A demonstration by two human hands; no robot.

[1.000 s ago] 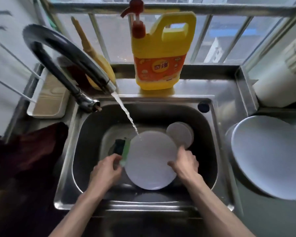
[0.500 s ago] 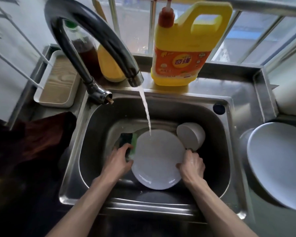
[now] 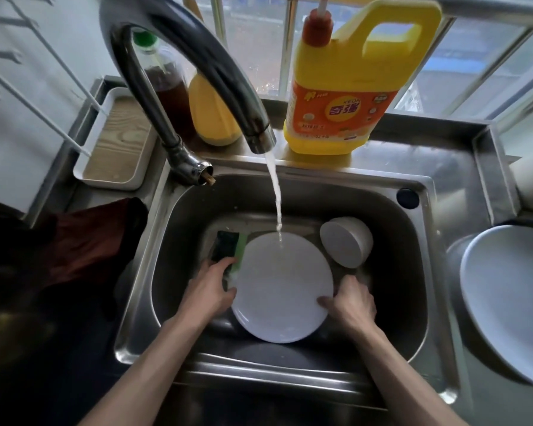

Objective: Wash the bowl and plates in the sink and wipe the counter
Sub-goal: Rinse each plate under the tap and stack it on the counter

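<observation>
- Steel sink (image 3: 397, 272) is the reference; everything below is placed relative to it.
- White plate (image 3: 282, 290) is inside the sink, front-centre, tilted with its face up toward the camera.
- Water stream (image 3: 276, 195) from the dark faucet (image 3: 197, 63) lands on the plate's far edge.
- Right hand (image 3: 353, 302): grip clamped on the plate's right rim, thumb on the face, fingers behind.
- Left hand (image 3: 208, 292): grip wrapped round a dark-and-green sponge (image 3: 226, 247) at the plate's left edge. Thumb looks to touch the rim, but I can't tell for sure from this angle.
- White bowl (image 3: 346, 245) is in the sink's back-right area, lying on its side, just beside the plate.
- Second plate (image 3: 511, 302) sits on the surface right of the sink, well apart from the hands.
- Yellow detergent jug (image 3: 351, 87) stands upright on the ledge behind the sink.
- Brown-liquid bottle (image 3: 166, 87) and a yellow bottle (image 3: 211, 118) stand behind the sink's back-left corner.
- White tray (image 3: 117, 142) is left of the sink, at the back.
- Dark red cloth (image 3: 83, 241) lies on the surface left of the sink.
</observation>
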